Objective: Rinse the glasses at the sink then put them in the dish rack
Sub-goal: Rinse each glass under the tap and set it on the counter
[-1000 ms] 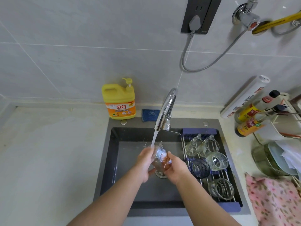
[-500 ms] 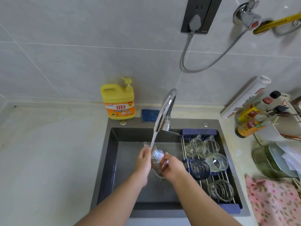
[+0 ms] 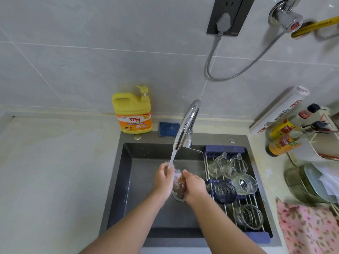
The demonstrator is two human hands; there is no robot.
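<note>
Bench [image 3: 45,171] at left, pale and bare-surfaced. A yellow detergent bottle [image 3: 133,114] stands against the wall tiles at the sink's rear left corner; a blue sponge [image 3: 168,128] lies just beside it on the sink's rear ledge. The dark sink [image 3: 126,180] is set into the bench. The chrome faucet [image 3: 188,123] is running, and its stream [image 3: 172,158] falls onto the hands. Left hand [image 3: 163,180]: grip curled round the left side of the glass [image 3: 178,183]. The glass sits over the basin under the stream, between both hands, above the drain; its orientation cannot be told. Right hand [image 3: 194,186]: grip curled round the glass's right side. The dish rack [image 3: 225,149] spans the sink's right portion and carries several clear glasses [image 3: 244,184], some lying on their sides. Sauce bottles [image 3: 282,145] lean on the bench at right, and a pink floral cloth [image 3: 308,228] lies nearer the person.
</note>
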